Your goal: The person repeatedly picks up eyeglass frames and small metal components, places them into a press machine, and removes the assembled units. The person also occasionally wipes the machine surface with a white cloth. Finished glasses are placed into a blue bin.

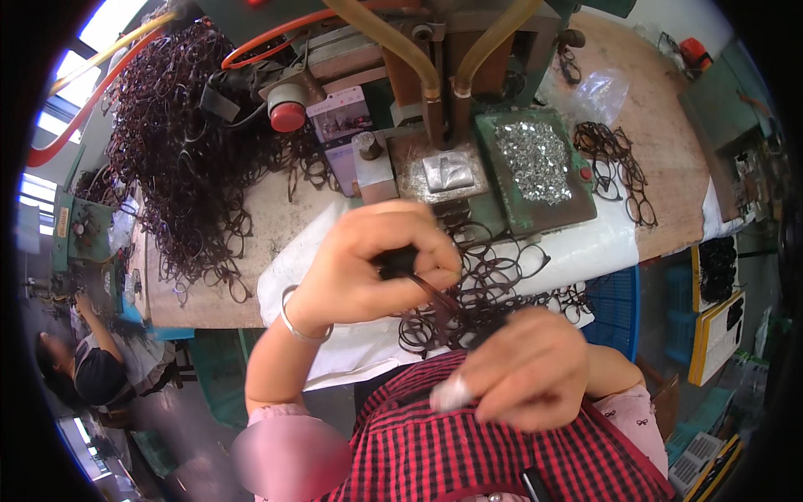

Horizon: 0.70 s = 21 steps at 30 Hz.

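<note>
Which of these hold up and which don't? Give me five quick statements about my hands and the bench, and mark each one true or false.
1. The left hand pinches a thin dark piece. True.
2. The bracelet is on the right wrist. False: it is on the left wrist.
3. Small silvery bits lie on the green tray. True.
4. The biggest heap of eyeglass frames is on the bench's right side. False: it is on the left.
5. The apron is plain blue. False: it is checked red and black.

Bright windows (107,23) at left, wooden worktable (196,309), grey floor (209,439)
</note>
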Available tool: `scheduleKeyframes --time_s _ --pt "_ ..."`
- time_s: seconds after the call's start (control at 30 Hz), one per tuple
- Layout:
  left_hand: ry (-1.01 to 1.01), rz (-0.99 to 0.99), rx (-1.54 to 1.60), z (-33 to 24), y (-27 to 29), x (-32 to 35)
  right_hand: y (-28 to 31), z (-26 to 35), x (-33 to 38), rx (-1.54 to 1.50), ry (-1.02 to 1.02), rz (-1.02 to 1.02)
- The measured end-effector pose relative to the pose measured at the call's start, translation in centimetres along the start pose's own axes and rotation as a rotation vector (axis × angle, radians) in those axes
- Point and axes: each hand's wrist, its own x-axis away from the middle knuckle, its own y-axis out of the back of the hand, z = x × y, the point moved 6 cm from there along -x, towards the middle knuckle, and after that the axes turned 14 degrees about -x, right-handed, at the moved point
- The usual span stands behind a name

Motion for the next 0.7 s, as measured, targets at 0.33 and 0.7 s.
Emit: scheduleKeyframes --time_s 0.33,0.7 --pt "0.226 0.043 0.745 -1.6 -3.7 4.2 1.7 -0.9 0.6 0.169 0.077 -0.196" --pt "0.797 -0.202 0.886 2.8 -8.1 6.3 0.2 -1.7 1.3 0.964 -0.045 -0.096"
